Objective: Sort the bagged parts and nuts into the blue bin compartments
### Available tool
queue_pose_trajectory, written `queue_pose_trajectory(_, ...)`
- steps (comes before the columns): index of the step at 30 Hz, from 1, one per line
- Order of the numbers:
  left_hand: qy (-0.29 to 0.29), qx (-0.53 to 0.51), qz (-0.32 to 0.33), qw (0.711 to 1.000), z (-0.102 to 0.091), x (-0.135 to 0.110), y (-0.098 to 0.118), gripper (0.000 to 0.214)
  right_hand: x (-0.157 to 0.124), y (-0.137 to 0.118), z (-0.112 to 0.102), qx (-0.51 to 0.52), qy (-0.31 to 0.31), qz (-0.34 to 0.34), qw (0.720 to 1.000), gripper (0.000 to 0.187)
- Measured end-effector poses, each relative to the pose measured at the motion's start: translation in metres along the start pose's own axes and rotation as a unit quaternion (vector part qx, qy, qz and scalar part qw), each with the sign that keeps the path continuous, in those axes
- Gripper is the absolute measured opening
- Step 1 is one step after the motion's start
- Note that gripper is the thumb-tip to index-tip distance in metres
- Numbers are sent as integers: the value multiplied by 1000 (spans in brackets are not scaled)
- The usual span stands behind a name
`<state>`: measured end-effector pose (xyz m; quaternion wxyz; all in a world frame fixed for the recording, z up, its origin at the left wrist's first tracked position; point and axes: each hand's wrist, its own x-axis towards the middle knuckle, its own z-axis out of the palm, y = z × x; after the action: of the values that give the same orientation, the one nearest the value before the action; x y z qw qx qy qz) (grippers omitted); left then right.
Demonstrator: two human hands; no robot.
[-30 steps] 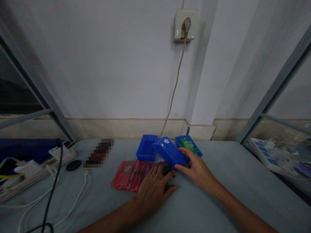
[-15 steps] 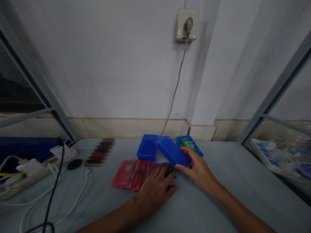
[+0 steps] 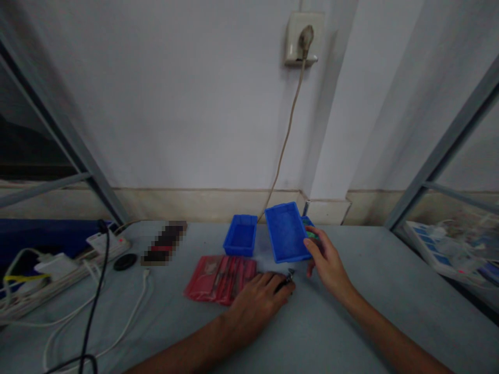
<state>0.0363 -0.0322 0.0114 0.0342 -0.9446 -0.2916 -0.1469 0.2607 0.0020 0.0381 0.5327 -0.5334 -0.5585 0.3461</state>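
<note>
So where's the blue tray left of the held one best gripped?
Probably pinch the blue tray by its left wall, from above left: the open top exposes that wall; the red packet lies close in front, the held tray on its right.

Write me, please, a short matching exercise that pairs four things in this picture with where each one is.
Things:
1. Tilted blue tray
2. Red packet
3. Round black disc
4. Beige plug

Places:
A. Beside the power strip
B. In the wall socket
C. Held by the right hand
D. Next to the left hand

Right pairs: 1-C, 2-D, 3-A, 4-B.
</note>
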Motion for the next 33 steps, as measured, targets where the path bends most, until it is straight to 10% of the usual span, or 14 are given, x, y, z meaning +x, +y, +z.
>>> queue_pose_trajectory(12,-4,14,21,1000,-8,-2,1,33,24,-34,-6,-233,-126,6,964,40)
queue_pose_trajectory(23,78,25,15,997,-18,0,-3,21,37,-56,25,-481,-123,-49,867,35)
queue_pose_trajectory(33,138,57,-220,964,-41,2,-59,24,45,-52,41,-552,-134,-69,820,33)
